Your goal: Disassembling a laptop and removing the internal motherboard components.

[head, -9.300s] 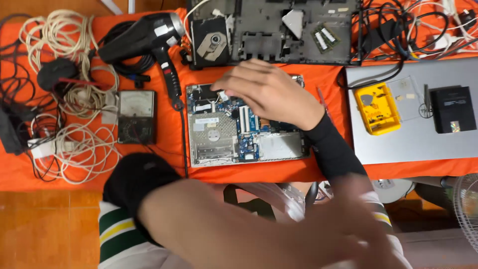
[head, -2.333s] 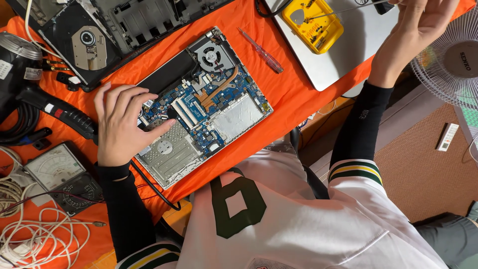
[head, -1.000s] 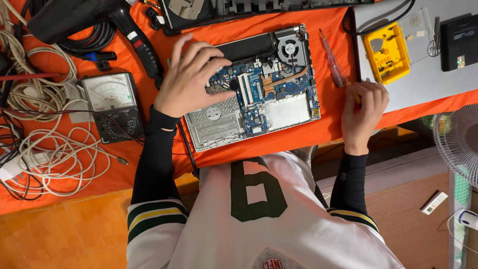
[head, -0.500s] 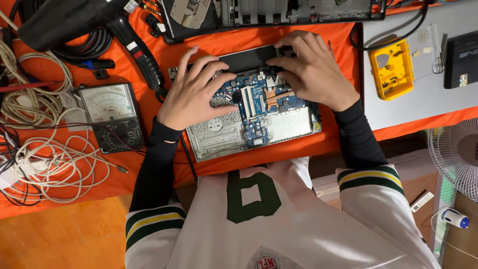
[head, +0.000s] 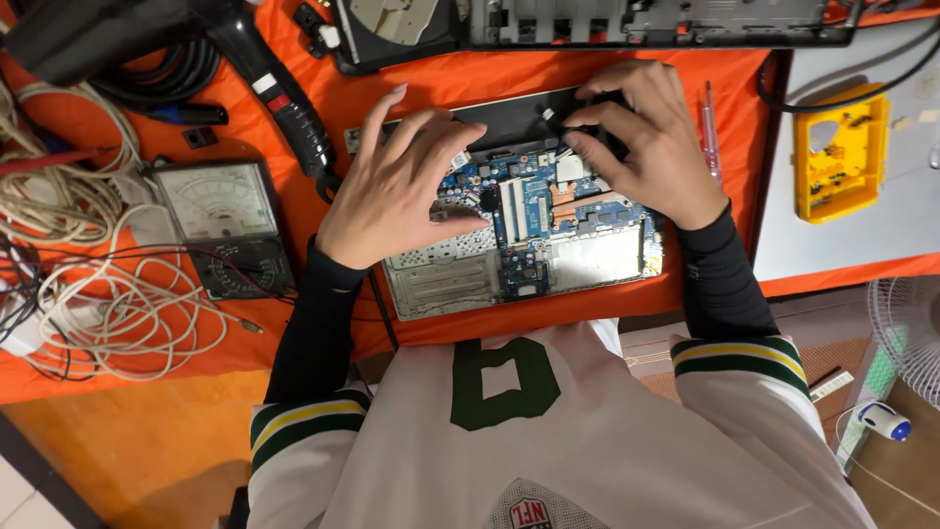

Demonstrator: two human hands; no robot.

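Opened laptop base (head: 519,245) at centre on orange cloth (head: 470,83), circuit board exposed. Left hand (head: 401,191) at 10 o'clock, fingers spread flat, gripping nothing. Right hand (head: 641,142) at 1 o'clock, fingers curled on black battery (head: 509,122); grip unclear. Analog meter (head: 225,225) at 9 o'clock.

On the orange cloth (head: 490,78) lies 1 opened laptop base with a blue circuit board (head: 534,211), and 2 bare hands rest on it: the left hand (head: 401,191) and the right hand (head: 641,137). Beside them are 1 black heat gun (head: 117,39), 1 grey analog multimeter with a dial face (head: 225,225), 1 pink-handled screwdriver (head: 710,132), 1 yellow plastic frame (head: 840,149), 1 black laptop chassis (head: 587,20) along the top edge, and 1 white electric fan (head: 906,333) at the right edge.
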